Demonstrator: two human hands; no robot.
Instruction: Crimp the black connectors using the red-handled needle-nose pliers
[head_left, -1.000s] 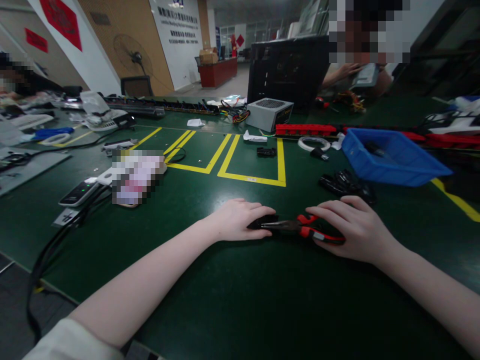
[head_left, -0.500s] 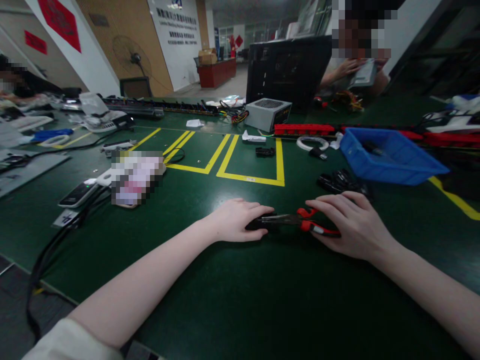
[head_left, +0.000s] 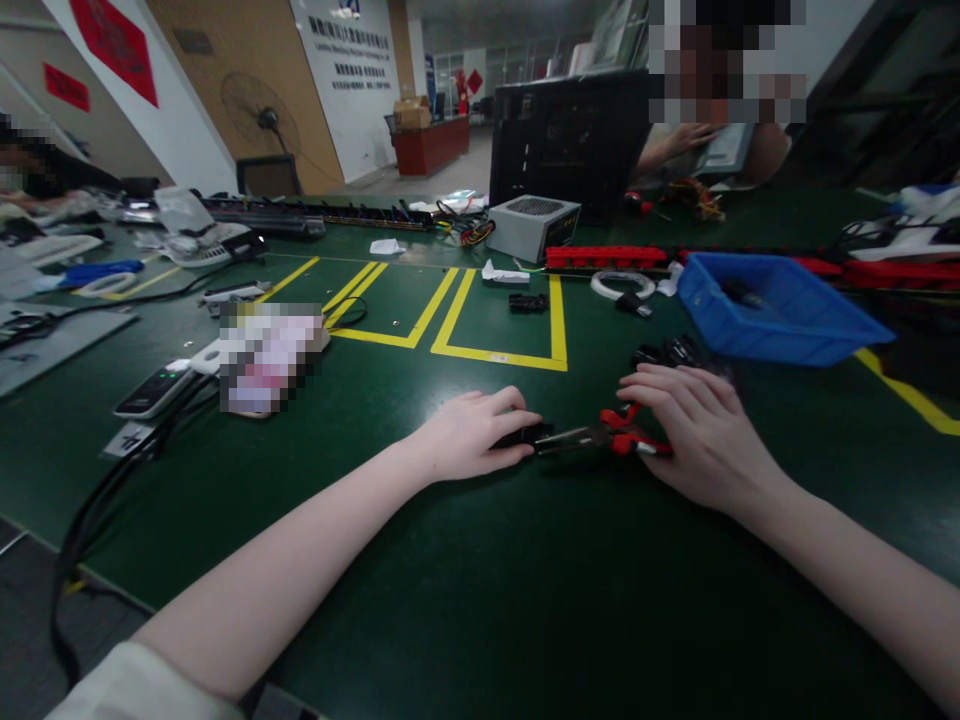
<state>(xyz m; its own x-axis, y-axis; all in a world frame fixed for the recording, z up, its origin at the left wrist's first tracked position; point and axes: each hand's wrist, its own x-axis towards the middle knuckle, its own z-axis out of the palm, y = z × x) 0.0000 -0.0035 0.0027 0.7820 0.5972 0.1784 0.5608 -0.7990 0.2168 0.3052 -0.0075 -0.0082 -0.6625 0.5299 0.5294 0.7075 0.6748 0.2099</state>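
Note:
My left hand [head_left: 472,437] rests low over the green table, its thumb and fingers closed around a small black piece [head_left: 528,433], perhaps a bundled black cable; most of it is hidden by the fingers. Long-nose pliers [head_left: 621,432] with red and black handles are in my right hand [head_left: 701,432], the fingers curled about the handles. The plier tips point left and lie at the near right end of the black piece; whether they grip it I cannot tell. A pile of black cables [head_left: 679,350] lies just beyond my right hand.
A blue plastic bin [head_left: 787,335] stands at right. Beyond the yellow tape outlines are a grey power supply [head_left: 531,230] and a black computer case [head_left: 566,140]. A small black cable bundle [head_left: 529,303] sits inside one outline. A phone [head_left: 270,370] lies left; a co-worker sits across.
The pliers have shifted slightly right and turned, with their tips now lower beside the left fingertips instead of overlapping the black piece. My right hand has moved a little up and right.

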